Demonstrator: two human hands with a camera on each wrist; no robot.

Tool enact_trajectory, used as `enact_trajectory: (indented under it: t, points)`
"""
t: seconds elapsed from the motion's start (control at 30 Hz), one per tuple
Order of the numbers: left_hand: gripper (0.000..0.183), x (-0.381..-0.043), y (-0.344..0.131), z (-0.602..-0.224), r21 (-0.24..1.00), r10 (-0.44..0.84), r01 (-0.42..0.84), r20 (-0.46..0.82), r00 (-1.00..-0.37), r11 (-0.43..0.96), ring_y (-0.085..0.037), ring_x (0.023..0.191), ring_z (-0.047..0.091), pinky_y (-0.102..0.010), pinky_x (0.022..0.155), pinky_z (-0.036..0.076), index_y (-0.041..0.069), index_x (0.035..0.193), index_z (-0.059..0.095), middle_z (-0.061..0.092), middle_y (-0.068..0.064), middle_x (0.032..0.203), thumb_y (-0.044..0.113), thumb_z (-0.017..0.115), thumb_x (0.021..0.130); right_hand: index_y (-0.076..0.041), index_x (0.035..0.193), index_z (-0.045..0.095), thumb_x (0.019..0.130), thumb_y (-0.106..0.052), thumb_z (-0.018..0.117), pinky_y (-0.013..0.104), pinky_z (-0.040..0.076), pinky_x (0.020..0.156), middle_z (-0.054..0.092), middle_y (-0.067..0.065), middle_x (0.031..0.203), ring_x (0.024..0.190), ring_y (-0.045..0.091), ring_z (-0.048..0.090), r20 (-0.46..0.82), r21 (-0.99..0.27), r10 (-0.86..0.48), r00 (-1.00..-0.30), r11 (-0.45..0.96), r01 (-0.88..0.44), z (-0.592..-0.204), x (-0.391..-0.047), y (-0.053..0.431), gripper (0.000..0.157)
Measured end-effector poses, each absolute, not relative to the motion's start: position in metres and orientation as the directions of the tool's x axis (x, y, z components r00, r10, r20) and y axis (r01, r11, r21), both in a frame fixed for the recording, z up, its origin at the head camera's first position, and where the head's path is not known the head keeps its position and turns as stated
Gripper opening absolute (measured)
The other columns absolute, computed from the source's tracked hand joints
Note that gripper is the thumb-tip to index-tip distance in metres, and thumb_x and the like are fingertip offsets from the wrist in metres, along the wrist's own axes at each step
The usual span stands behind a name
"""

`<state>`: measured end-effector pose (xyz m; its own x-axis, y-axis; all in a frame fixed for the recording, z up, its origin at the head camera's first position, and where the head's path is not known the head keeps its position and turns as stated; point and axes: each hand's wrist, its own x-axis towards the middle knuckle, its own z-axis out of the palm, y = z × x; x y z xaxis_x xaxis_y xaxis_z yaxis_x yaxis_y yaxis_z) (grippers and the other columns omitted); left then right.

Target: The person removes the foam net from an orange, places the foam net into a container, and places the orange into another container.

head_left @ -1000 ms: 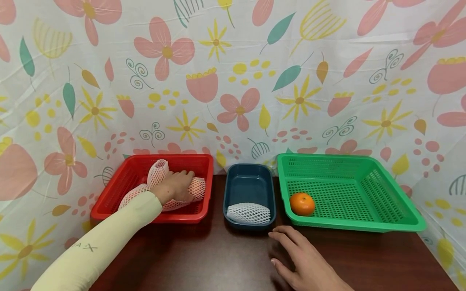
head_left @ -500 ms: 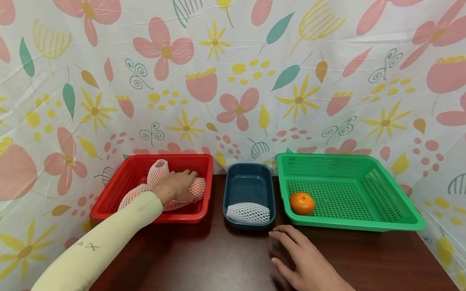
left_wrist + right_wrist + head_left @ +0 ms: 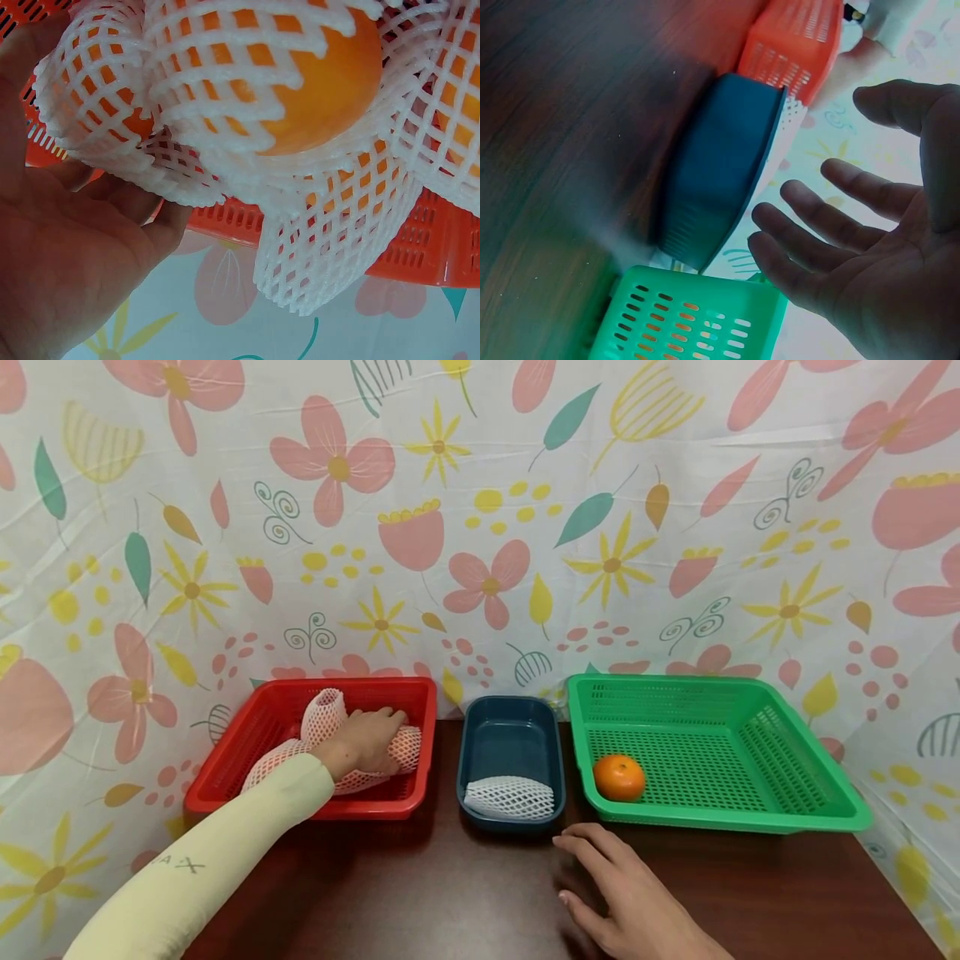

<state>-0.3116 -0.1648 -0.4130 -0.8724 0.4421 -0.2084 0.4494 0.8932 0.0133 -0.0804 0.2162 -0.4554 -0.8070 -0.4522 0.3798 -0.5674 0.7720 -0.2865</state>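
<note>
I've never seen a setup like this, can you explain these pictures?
No robot here: just one person's bare left hand and right hand. The wide view comes from a head camera looking down; the others from a camera on each wrist. On the dark table stand a red basket of net-wrapped fruits, a blue tray with a white foam net, and a green basket with one bare orange. The left hand grips a net-wrapped fruit in the red basket; the right hand is relaxed and holds nothing.

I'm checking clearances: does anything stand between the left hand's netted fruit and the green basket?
Yes: the red basket's right wall beside the netted fruit, the blue tray holding white foam netting, then the green basket's left wall.
</note>
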Motion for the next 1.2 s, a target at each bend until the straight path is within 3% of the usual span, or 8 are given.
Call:
enact_trajectory:
  t: [0.43,0.7,1.07,1.2]
  points:
    - [0.085,-0.309,-0.168,-0.405,0.061,0.456,0.453,-0.186,-0.87,0.889,-0.037,0.127,0.06,-0.062,0.112,0.045,0.007,0.151,0.05,0.059,-0.016,0.143,0.039,0.09,0.082,-0.024,0.138,0.063,0.089,-0.029,0.087,0.039,0.058,0.094,0.056,-0.009,0.139,0.12,0.009,0.058,0.352,-0.305,-0.446,-0.823,0.777,-0.551,-0.454,-0.08,0.216,0.055]
    - [0.09,-0.304,-0.169,-0.398,0.102,0.462,0.451,-0.158,-0.873,0.887,-0.038,0.132,0.057,-0.057,0.112,0.048,0.005,0.155,0.046,0.053,-0.02,0.151,0.035,0.09,0.083,-0.023,0.138,0.063,0.088,-0.029,0.088,0.039,0.058,0.093,0.056,-0.009,0.139,0.119,0.008,0.058,0.357,-0.294,-0.447,-0.82,0.779,-0.553,-0.454,-0.08,0.217,0.057]
    - [0.088,-0.296,-0.172,-0.392,0.147,0.465,0.45,-0.088,-0.881,0.881,-0.034,0.125,0.06,-0.058,0.108,0.051,0.007,0.153,0.046,0.055,-0.017,0.146,0.032,0.09,0.081,-0.022,0.141,0.061,0.088,-0.029,0.088,0.039,0.058,0.093,0.056,-0.01,0.139,0.119,0.009,0.058,0.375,-0.293,-0.449,-0.811,0.773,-0.563,-0.455,-0.08,0.217,0.059]
    - [0.087,-0.29,-0.173,-0.386,0.174,0.452,0.438,-0.052,-0.89,0.882,-0.033,0.126,0.06,-0.064,0.11,0.046,0.009,0.152,0.047,0.055,-0.014,0.146,0.032,0.09,0.081,-0.022,0.141,0.061,0.087,-0.028,0.088,0.039,0.058,0.094,0.056,-0.01,0.139,0.119,0.009,0.058,0.387,-0.283,-0.448,-0.806,0.774,-0.566,-0.454,-0.08,0.217,0.061]
